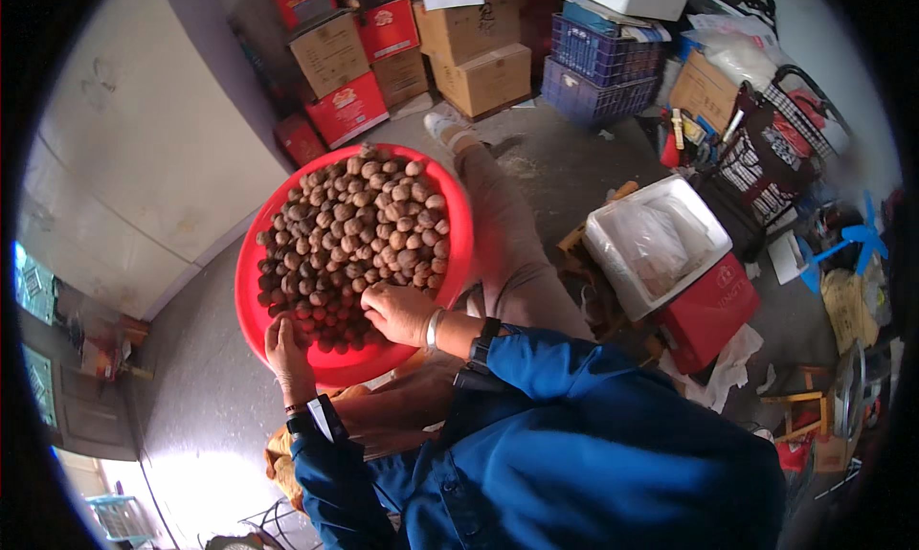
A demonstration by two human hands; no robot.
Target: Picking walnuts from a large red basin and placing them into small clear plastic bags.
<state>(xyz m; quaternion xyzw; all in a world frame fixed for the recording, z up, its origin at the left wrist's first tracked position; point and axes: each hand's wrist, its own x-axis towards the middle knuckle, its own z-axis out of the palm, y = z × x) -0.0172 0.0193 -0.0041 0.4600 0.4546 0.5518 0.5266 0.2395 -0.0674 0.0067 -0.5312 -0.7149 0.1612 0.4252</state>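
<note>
A wide red plastic basin (461,205), heaped with brown walnuts (349,220), rests by my outstretched leg. My left hand (289,359) reaches over the basin's near-left rim, fingers bent together at the edge of the nuts. Whether a walnut is between those fingers is hidden. Over the near part of the heap, my right hand (400,313) has its fingers curled closed among the walnuts. What it holds, if anything, does not show. The nuts near both hands lie in reddish shadow.
Pale cabinet panels (144,119) stand to the left. Cardboard boxes (483,76) and blue crates (603,52) are stacked at the back. To the right, a white foam box (704,220) with plastic inside sits beside a red box (708,311), near a wheeled cart (766,157).
</note>
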